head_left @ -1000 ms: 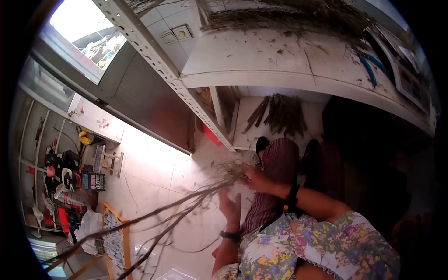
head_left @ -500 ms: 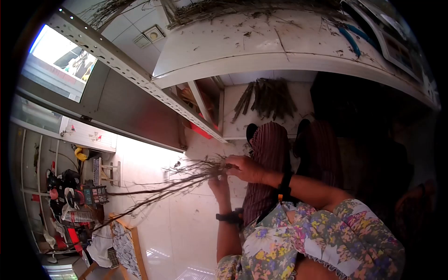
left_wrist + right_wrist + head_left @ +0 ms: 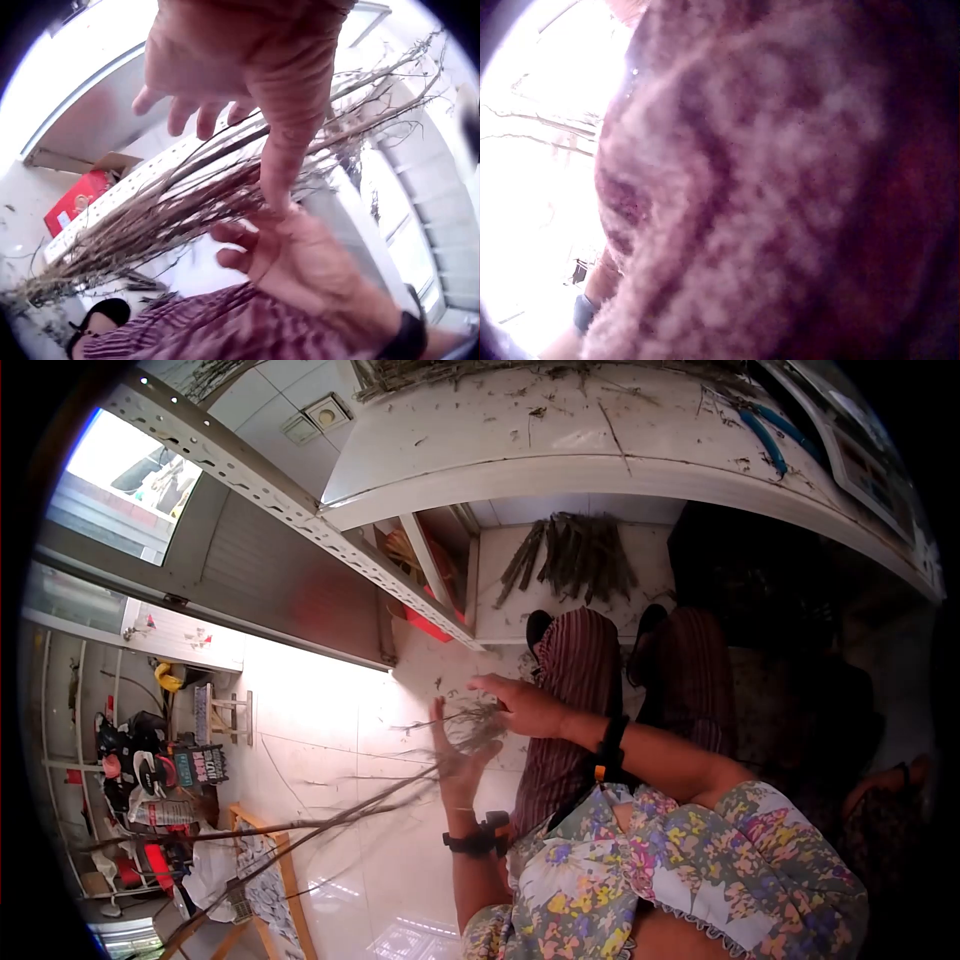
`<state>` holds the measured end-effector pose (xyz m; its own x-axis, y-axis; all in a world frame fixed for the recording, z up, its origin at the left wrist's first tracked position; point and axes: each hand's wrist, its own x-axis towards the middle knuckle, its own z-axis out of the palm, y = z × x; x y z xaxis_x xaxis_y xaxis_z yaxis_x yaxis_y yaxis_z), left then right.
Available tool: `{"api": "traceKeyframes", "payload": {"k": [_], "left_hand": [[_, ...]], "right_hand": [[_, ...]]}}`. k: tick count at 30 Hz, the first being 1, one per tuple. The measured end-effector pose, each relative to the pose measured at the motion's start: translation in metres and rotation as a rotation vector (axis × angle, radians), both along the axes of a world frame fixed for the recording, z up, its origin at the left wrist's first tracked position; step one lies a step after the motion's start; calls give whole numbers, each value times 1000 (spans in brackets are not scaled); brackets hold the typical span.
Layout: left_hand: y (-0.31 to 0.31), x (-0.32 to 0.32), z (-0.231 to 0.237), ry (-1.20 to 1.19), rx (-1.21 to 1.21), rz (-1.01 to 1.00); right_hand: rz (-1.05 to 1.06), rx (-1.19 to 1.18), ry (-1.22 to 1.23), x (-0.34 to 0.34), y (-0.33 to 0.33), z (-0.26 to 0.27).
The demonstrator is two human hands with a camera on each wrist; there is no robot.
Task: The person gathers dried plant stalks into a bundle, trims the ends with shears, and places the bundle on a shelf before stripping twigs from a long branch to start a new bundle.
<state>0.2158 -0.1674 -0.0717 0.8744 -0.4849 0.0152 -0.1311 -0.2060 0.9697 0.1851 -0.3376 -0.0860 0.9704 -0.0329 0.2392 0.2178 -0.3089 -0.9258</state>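
Observation:
In the head view a bundle of thin, dry branches (image 3: 480, 728) reaches from the hands down to the lower left. My right hand (image 3: 535, 708) has its fingers curled at the twiggy end. Just below, my left hand (image 3: 460, 775) is spread, palm beside the twigs. The left wrist view has the left hand (image 3: 240, 67) above with fingers apart and thumb pointing down across the branches (image 3: 165, 214), its tip by the right hand (image 3: 300, 262), whose fingers bend in front of them. Blurred striped trousers (image 3: 727, 180) fill most of the right wrist view, with branches (image 3: 555, 124) at left.
A white shelf (image 3: 470, 450) bears twig scraps and blue-handled pliers (image 3: 765, 445). Below lies a pile of short cut sticks (image 3: 585, 560). A metal post (image 3: 270, 485), a wooden-framed chair (image 3: 290, 870) and cluttered goods (image 3: 150, 770) stand to the left.
The left hand has spread its fingers and opened away from the twigs it was near. The branches' far ends have swung lower. The head view has shifted.

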Motion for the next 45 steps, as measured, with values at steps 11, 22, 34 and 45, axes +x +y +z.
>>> {"api": "traceKeyframes", "payload": {"k": [11, 22, 34, 45], "left_hand": [[-16, 0, -35, 176, -189, 72], [9, 8, 77, -137, -246, 439], [3, -7, -8, -37, 37, 87], [11, 9, -35, -13, -103, 381]], "right_hand": [[170, 15, -22, 10, 2, -17], [-45, 189, 107, 4, -1, -11], [195, -10, 140, 0, 3, -3], [141, 267, 198, 1, -1, 1]]}}
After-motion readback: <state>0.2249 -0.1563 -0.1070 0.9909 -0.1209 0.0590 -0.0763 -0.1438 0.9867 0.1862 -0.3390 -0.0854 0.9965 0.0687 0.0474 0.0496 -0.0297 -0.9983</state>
